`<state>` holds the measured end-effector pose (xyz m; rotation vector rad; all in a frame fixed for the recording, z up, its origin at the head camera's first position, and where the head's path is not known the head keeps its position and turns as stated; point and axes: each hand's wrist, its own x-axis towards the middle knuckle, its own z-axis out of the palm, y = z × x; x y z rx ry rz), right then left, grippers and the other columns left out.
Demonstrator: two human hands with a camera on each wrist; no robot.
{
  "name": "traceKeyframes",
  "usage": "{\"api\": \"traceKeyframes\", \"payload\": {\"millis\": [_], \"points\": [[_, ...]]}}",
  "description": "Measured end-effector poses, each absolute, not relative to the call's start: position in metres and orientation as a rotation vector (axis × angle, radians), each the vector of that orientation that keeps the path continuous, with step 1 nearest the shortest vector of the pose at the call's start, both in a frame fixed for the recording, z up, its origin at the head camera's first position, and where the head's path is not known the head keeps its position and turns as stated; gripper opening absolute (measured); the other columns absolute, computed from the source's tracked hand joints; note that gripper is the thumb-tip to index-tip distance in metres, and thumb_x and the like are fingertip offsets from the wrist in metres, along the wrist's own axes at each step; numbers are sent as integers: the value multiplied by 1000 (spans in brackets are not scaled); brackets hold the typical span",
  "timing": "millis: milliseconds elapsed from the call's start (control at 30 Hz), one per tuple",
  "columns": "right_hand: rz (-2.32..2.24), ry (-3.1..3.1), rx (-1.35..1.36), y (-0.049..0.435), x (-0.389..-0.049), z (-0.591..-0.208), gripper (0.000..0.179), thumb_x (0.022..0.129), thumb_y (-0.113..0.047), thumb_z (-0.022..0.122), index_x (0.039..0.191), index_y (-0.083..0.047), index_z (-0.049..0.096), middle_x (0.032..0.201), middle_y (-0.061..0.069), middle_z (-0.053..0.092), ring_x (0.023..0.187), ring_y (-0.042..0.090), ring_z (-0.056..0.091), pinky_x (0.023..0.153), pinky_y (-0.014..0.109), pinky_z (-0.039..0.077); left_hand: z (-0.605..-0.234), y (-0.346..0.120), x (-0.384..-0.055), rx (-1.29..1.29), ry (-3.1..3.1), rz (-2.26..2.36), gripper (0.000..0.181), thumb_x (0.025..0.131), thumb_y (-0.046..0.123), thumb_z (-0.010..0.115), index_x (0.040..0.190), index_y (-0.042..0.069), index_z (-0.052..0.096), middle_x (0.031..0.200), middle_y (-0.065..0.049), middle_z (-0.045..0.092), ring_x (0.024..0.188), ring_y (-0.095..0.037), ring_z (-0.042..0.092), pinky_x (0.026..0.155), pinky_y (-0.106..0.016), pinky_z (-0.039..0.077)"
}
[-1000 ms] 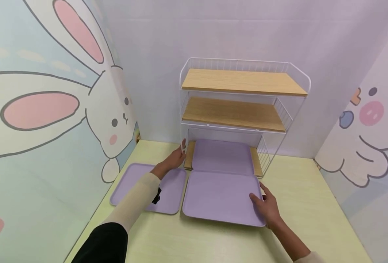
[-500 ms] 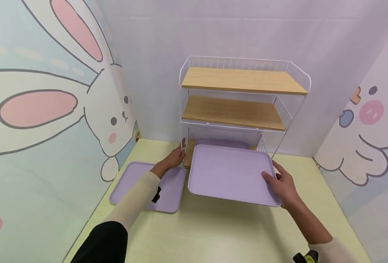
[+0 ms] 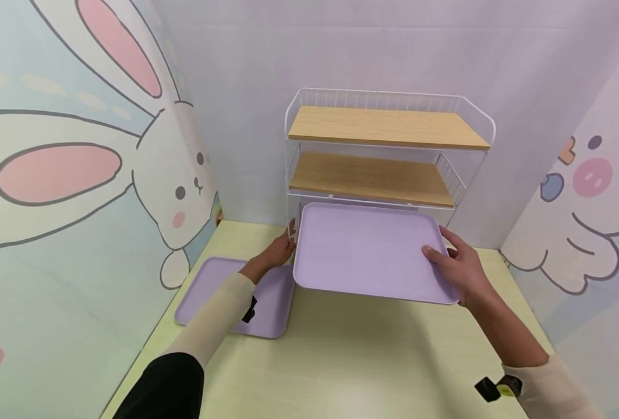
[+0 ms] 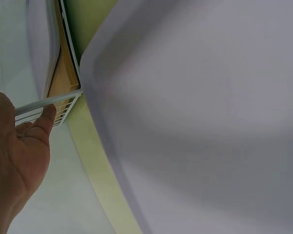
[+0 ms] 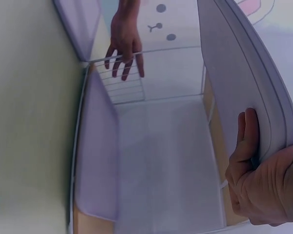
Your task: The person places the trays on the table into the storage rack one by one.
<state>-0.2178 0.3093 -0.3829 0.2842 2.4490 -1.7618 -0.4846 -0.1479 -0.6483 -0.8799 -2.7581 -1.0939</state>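
With my right hand I grip one short end of a lilac tray, thumb lying on its upper face and fingers tucked beneath. The tray is clear of the tabletop, tilted, its long side across my front and a soft shadow below it. It hangs before the lowest opening of a white wire rack, so from my head view it covers nearly all of that level. My left hand holds the rack's near left upright, its fingers reaching in past the side wires. Just beside that hand is the far end of the raised tray; I can't tell whether the two touch. Under my left forearm a second tray lies flat, one corner close to the rack's foot. My right wrist view shows a third tray lying on the wooden bottom shelf, the wood showing past its end. Above are the middle board and the paler top board. A big cartoon rabbit fills the wall on my left.
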Motion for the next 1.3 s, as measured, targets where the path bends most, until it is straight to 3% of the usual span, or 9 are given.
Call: {"api": "traceKeyframes", "payload": {"millis": [133, 300, 500, 633, 867, 1000, 1067, 1167, 1300], "points": [[-1776, 2438, 274, 307, -217, -369, 92, 115, -42, 65, 183, -35, 5, 178, 39, 32, 89, 9, 75, 75, 49, 72, -667, -152, -501, -954, -2710, -1066, 80, 123, 53, 24, 181, 15, -16, 182, -32, 29, 159, -55, 48, 131, -66, 42], [-1803, 2459, 260, 305, -225, -353, 92, 114, -43, 66, 183, -35, 6, 177, 36, 35, 85, 7, 76, 73, 47, 72, -676, -157, -509, -1055, -2611, -1037, 80, 123, 41, 34, 181, 13, -14, 185, -28, 23, 155, -53, 53, 128, -64, 46], [-1817, 2525, 262, 303, -250, -332, 89, 114, -38, 66, 183, -32, 11, 172, 34, 41, 81, 3, 74, 70, 41, 71, -672, -157, -505, -1077, -2573, -1042, 85, 121, 22, 47, 182, 18, -13, 169, -32, 52, 130, -43, 74, 110, -55, 62], [-1815, 2565, 248, 302, -275, -319, 87, 115, -34, 65, 184, -26, 13, 169, 32, 43, 79, 0, 71, 69, 35, 69, -659, -154, -491, -1011, -2620, -1084, 89, 116, 12, 48, 183, 18, -10, 162, -33, 59, 115, -35, 75, 100, -47, 62], [-1723, 2651, 261, 302, -317, -304, 88, 113, -29, 66, 183, -13, 15, 178, 33, 35, 78, -1, 65, 67, 22, 64, -612, -149, -448, -1028, -2625, -1105, 80, 120, 17, 42, 182, 8, -8, 170, -43, 42, 157, -44, 55, 122, -48, 56], [-1658, 2732, 298, 298, -338, -296, 84, 111, -25, 67, 180, -5, 23, 182, 28, 29, 108, 18, 66, 66, 16, 57, -638, -150, -476, -1015, -2657, -1135, 82, 119, 15, 42, 182, 10, -10, 169, -45, 42, 160, -52, 49, 123, -57, 54], [-1627, 2775, 315, 294, -348, -291, 81, 110, -21, 67, 178, 0, 28, 184, 27, 27, 125, 28, 60, 72, 17, 54, -657, -152, -491, -1008, -2639, -1139, 82, 118, 17, 41, 182, 14, -11, 167, -46, 43, 157, -56, 50, 122, -63, 53], [-1600, 2794, 369, 290, -361, -286, 80, 108, -17, 69, 175, 4, 32, 183, 27, 30, 141, 34, 53, 95, 28, 57, -660, -151, -494, -986, -2661, -1147, 82, 118, 19, 40, 181, 12, -12, 169, -45, 42, 157, -59, 48, 125, -67, 48], [-1551, 2814, 473, 288, -374, -284, 82, 106, -20, 72, 174, 5, 33, 180, 28, 35, 155, 38, 47, 129, 43, 46, -637, -148, -472, -967, -2679, -1097, 81, 117, 23, 39, 182, 10, -8, 170, -42, 43, 158, -53, 50, 130, -59, 47]]}}
